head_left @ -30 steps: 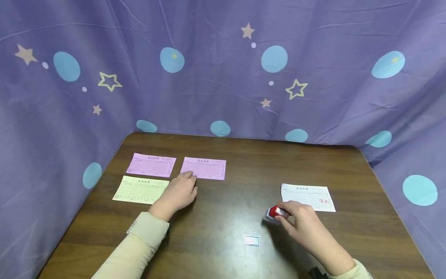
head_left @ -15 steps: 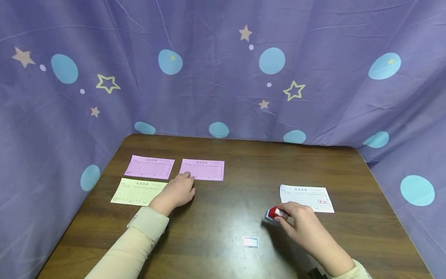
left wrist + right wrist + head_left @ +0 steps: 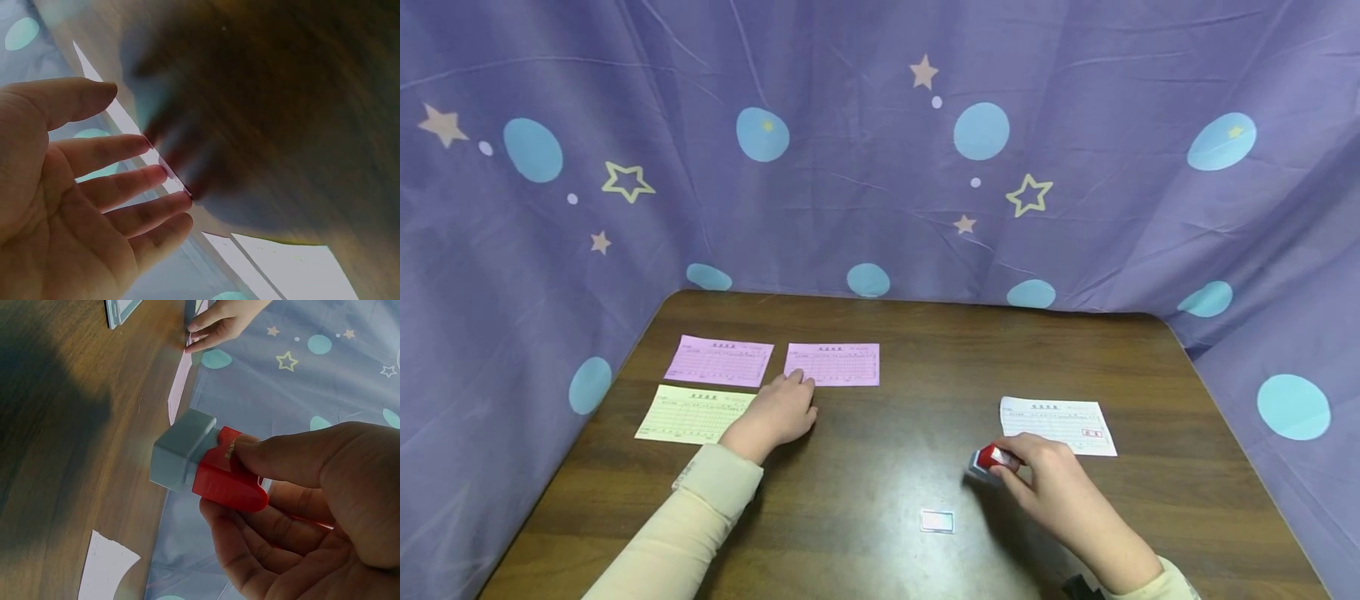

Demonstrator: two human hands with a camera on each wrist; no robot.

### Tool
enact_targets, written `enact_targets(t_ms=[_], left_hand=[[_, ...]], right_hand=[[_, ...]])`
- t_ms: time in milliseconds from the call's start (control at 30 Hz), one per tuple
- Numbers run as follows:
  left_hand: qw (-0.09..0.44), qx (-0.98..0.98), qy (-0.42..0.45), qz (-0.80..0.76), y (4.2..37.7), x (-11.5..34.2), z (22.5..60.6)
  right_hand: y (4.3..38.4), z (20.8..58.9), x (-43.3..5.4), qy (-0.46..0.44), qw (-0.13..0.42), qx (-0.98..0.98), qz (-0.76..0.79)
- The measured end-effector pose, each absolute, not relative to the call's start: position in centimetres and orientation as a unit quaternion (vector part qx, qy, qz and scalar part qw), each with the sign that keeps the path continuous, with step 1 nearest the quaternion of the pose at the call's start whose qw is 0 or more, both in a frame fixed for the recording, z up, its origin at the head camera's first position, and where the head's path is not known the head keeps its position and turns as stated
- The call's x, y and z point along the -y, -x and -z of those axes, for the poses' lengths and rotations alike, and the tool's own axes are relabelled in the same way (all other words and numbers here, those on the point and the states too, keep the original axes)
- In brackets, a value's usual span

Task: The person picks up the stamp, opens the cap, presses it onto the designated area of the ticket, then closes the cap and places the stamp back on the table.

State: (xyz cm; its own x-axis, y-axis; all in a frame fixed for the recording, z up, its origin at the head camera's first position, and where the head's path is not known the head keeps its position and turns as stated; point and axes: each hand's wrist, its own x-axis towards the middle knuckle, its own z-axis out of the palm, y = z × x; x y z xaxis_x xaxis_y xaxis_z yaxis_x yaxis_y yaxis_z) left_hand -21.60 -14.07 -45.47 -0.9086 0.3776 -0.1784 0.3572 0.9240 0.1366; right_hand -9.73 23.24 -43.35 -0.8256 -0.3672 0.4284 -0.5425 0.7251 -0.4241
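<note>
In the head view my left hand (image 3: 778,414) reaches over the pale green slip (image 3: 688,414), covering its right end. Its fingertips rest at the near edge of a pink printed slip (image 3: 842,363); the left wrist view shows these fingers spread and fairly straight. My right hand (image 3: 1060,479) pinches a red and grey-blue rubber stamp (image 3: 206,462) between thumb and fingers. The stamp is tilted, its grey-blue end pointing away from the palm. Behind that hand lies a white slip (image 3: 1052,417) with a red boxed mark near its right end.
A small rectangular shallow case (image 3: 937,522) lies near the front middle of the wooden table (image 3: 880,442). Another pink slip (image 3: 718,362) is at the back left, behind the green one. A purple patterned curtain (image 3: 850,200) hangs around the back and sides.
</note>
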Motion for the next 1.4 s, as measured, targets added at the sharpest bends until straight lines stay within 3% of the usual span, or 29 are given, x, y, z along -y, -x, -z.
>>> enact_targets(t_ms=[1400], left_hand=[[0.101,-0.975,-0.188,-0.069,17.7,11.6,45.7]], right_hand=[[9.7,43.3,-22.9,-0.263,0.178,0.905,-0.283]])
